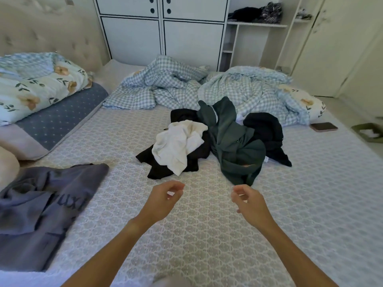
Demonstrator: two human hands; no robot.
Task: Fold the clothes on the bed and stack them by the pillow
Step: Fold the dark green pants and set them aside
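A heap of clothes lies mid-bed: a white garment [179, 142] on top of a black one [163, 168], a dark green garment [234, 141] to the right, and another black garment [267, 133] behind it. A grey garment with dark lettering [45, 208] lies spread at the left, near the pillow [56, 121]. My left hand [163, 198] and my right hand [249, 201] hover over the bedsheet [207, 235], just short of the heap. Both have loosely curled fingers and hold nothing.
A crumpled blue checked duvet [207, 88] lies across the far side of the bed. A floral quilt [39, 83] sits on the pillow. A phone [323, 126] rests near the right edge. White cabinets [161, 27] stand behind the bed.
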